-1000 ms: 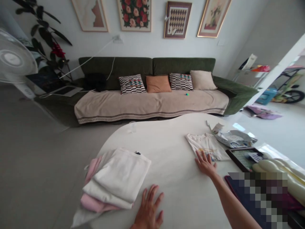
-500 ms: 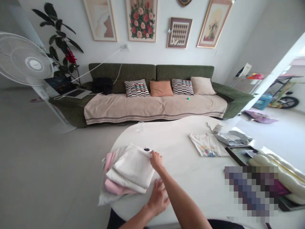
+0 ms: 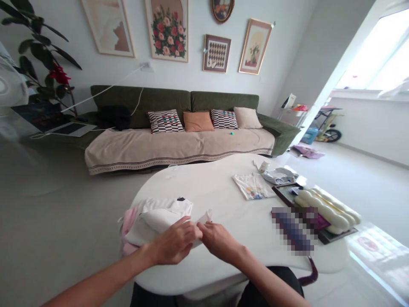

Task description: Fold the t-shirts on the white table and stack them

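White garment (image 3: 159, 218), rumpled by left edge of tabletop (image 3: 198, 183), is pinched at right side by left hand (image 3: 178, 243) and right hand (image 3: 220, 242), set close together; not yet laid flat. Printed shirt (image 3: 252, 185) apparently already folded, toward far-right edge.

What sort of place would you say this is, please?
It looks like a living room, most likely in a home: a long green sofa with patterned and plain cushions, framed pictures on the wall behind it, and a leafy potted-type plant at the left.
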Motion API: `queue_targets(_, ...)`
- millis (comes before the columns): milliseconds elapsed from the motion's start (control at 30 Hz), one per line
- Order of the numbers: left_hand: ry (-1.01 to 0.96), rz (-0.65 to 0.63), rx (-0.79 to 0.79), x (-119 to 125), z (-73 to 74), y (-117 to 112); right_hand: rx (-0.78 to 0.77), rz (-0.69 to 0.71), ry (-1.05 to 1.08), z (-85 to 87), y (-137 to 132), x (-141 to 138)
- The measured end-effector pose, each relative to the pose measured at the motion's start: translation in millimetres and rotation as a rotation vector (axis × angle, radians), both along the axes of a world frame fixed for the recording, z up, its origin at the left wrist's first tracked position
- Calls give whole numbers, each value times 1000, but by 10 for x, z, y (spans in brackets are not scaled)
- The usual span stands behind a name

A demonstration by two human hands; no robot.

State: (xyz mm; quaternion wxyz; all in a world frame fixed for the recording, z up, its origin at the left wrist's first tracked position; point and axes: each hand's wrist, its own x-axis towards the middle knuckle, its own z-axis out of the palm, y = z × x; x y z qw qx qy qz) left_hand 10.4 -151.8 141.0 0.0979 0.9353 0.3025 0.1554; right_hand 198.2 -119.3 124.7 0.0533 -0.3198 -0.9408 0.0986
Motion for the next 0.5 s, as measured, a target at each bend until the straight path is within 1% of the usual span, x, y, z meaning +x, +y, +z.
queue_targets(100,-190,-4,-34,277,140,182,-8,-81,131,275,-5,243)
queue_targets(167,-318,22,-49,458,280,290,7,-87,217,507,-37,400)
queue_targets(200,-348,15,-76,543,361,333,28,-79,246,628,-68,475)
queue_targets(233,-349,-13,-118,622,444,367,60,-74,267,747,-108,549)
queue_targets(300,-283,-107,-204,760,605,409,149,-82,281,967,-204,689)
queue_targets(333,-241,-146,-212,817,676,422,205,-97,274,1062,-254,758)
queue_targets(367,-203,-161,-183,863,737,433,262,-115,257,1147,-300,827)
queue_targets(400,-172,-148,-121,898,787,444,320,-136,236,1221,-342,900)
queue_targets(467,-115,-73,19,931,857,467,438,-176,203,1346,-414,1062)
queue_targets(500,-88,-39,63,928,879,477,499,-196,198,1400,-448,1154)
